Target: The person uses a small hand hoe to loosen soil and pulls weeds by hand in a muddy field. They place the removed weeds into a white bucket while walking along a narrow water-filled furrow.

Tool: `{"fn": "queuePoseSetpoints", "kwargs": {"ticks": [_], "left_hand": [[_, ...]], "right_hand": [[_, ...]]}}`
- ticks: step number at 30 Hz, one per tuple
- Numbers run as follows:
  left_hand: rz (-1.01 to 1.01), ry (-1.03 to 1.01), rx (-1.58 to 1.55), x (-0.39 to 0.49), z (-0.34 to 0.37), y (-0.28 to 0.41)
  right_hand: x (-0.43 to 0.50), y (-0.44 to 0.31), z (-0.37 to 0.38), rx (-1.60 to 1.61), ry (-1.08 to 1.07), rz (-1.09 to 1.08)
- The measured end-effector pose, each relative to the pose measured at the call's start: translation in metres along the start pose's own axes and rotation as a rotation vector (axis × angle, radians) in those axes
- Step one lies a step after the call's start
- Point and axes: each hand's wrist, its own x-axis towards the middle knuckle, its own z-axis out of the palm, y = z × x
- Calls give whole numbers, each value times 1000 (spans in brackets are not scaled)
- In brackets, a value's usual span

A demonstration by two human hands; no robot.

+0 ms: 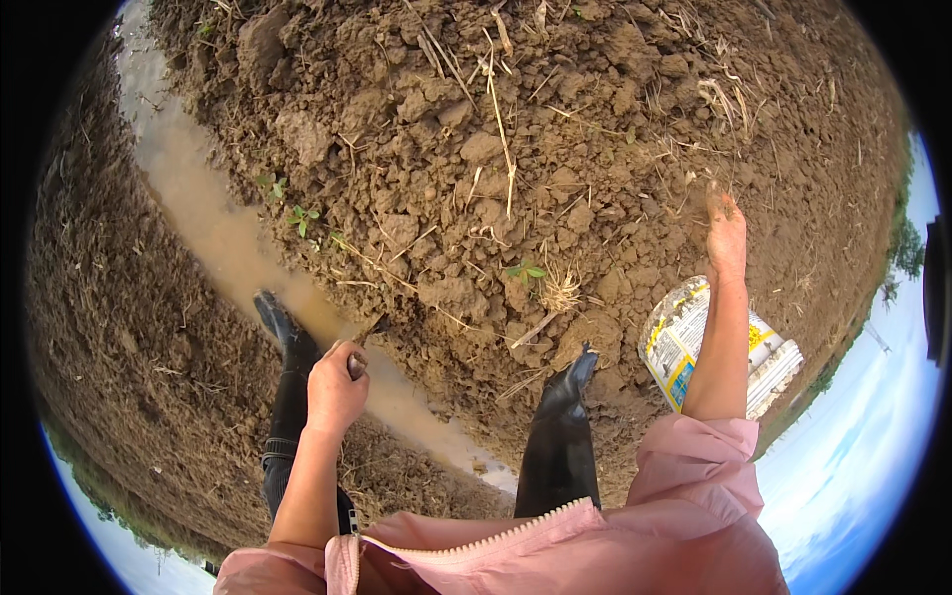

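Note:
My left hand (339,386) is closed around the short handle (357,364) of a hand tool. Its dark muddy blade (374,326) points at the soil beside the water-filled furrow, and its exact kind is unclear. My right hand (725,230) reaches out over the cloddy soil, its fingertips muddy and drawn together. Whether something small sits between those fingers cannot be made out. Beneath or behind my right forearm is a mud-smeared white plastic bucket (680,335) with printed labels, tilted in view. How it is supported is hidden by the arm.
Muddy water (216,230) runs along the furrow, with one black rubber boot (294,357) at its edge. The other boot (558,439) stands on tilled soil (446,163). Small green seedlings (526,271), a dry root clump (559,288) and straw stalks (500,119) lie ahead.

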Motion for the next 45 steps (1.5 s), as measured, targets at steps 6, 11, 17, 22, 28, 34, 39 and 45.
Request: {"fn": "queuePoseSetpoints", "kwargs": {"ticks": [6, 11, 17, 22, 28, 34, 39, 45], "left_hand": [[-14, -12, 10, 0, -1, 0], [-78, -37, 15, 1, -4, 7], [-86, -46, -8, 1, -4, 7], [-77, -52, 12, 3, -2, 8], [-111, -71, -5, 2, -5, 10], [-97, -71, 6, 5, -3, 11], [-134, -60, 13, 1, -4, 8], [-98, -77, -50, 5, -3, 4]], "right_hand": [[-22, -34, 53, -121, -234, -93], [-28, -87, 131, -1075, -311, -81], [3, -70, 140, -1020, -399, -153], [-7, -63, 131, -931, -356, -137], [-27, -34, 84, -657, -265, -271], [-50, -57, 73, -423, -189, -354], [-60, -106, 156, -1096, -351, -608], [-39, -98, 153, -1145, -224, -708]]}}
